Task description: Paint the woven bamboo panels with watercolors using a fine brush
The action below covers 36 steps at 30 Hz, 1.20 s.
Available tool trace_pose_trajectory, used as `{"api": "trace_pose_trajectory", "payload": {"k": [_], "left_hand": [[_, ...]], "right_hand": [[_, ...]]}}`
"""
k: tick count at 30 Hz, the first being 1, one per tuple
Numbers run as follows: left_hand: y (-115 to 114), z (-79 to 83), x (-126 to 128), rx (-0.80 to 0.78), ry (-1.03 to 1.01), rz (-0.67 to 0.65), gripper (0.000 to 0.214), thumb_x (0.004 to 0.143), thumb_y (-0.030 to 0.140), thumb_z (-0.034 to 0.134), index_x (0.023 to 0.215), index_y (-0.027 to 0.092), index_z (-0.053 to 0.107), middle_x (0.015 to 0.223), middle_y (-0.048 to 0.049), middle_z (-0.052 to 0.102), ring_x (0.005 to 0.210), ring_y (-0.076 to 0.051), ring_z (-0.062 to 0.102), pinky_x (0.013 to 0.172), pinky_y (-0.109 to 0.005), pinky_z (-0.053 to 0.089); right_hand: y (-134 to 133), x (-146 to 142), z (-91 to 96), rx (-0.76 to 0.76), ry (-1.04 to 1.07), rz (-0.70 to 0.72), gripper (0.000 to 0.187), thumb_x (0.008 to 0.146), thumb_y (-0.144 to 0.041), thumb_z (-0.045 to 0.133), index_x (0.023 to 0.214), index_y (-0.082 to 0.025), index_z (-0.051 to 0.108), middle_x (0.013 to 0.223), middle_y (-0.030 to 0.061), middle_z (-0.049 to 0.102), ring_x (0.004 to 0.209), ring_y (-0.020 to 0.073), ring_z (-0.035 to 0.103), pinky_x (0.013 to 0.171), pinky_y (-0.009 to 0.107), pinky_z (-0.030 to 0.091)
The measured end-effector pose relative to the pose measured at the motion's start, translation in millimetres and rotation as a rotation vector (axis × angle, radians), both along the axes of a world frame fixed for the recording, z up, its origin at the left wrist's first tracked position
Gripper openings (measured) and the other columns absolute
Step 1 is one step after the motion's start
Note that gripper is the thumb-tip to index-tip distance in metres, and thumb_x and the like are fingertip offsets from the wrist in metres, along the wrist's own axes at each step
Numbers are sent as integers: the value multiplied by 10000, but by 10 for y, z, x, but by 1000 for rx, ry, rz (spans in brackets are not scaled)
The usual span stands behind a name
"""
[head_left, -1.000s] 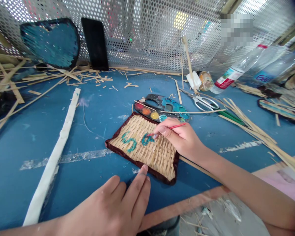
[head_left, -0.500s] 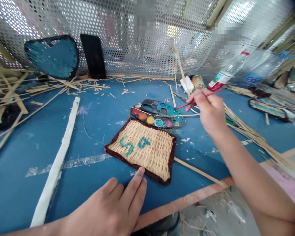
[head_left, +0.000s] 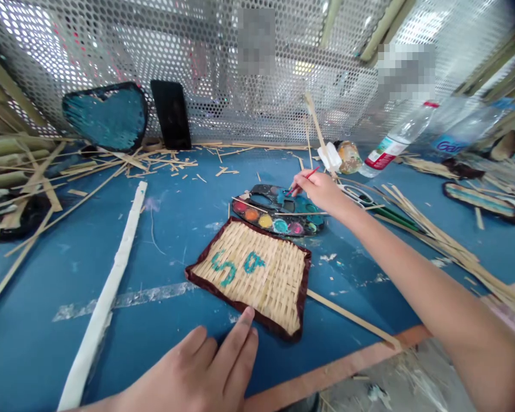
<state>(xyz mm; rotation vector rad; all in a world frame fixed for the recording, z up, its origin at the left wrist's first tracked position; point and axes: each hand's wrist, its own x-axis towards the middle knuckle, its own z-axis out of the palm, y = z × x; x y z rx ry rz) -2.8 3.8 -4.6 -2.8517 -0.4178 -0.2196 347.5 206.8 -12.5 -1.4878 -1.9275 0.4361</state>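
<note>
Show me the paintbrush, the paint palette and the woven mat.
paintbrush [head_left: 312, 171], head view, on its red handle.
paint palette [head_left: 265, 220], head view, on the yellow paint well.
woven mat [head_left: 274, 286], head view, on bare weave near its middle.

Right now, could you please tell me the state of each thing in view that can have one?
Mat: lying flat, two teal marks painted on it.
Palette: open, lying flat.
Brush: held, tip over the palette.
Right hand: shut on the brush.
Left hand: open, flat, a fingertip at the mat's near edge.
Bottle: capped, lying tilted.
Phone: leaning upright, screen dark.
</note>
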Motion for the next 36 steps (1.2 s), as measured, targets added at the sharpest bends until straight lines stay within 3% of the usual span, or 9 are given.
{"api": "trace_pose_trajectory", "payload": {"k": [10, 19, 26, 36], "left_hand": [[-4, -105, 17, 17, -35, -6, 330, 949, 154, 396, 1175, 104, 631, 1208, -155, 673, 722, -196, 653, 601, -335, 462], [-23, -49, 19, 21, 12, 11, 378, 951, 152, 351, 1229, 86, 599, 1243, -190, 645, 624, -196, 629, 554, -346, 477], [-40, -37, 36, -7, -1, 30, 418, 897, 53, 342, 1230, 75, 595, 1201, -175, 672, 639, -201, 635, 577, -343, 487], [-33, -28, 19, -2, -29, -13, 404, 946, 97, 305, 1212, 58, 606, 1197, -199, 667, 588, -176, 603, 562, -332, 458]], "right_hand": [[-25, -27, 13, 51, -67, -74, 319, 949, -395, 447, 752, -186, 586, 647, 21, 655, 671, 171, 629, 751, 290, 438], [-13, -7, -32, 33, 21, -76, 390, 944, -499, 440, 752, -187, 576, 633, 16, 645, 620, 169, 627, 707, 290, 452], [14, -14, -59, 30, 36, -99, 433, 928, -568, 433, 755, -196, 573, 625, 15, 651, 628, 179, 636, 694, 295, 465], [14, -28, -32, 38, -11, -81, 330, 953, -402, 436, 751, -189, 587, 631, 11, 652, 643, 168, 634, 701, 285, 449]]}}
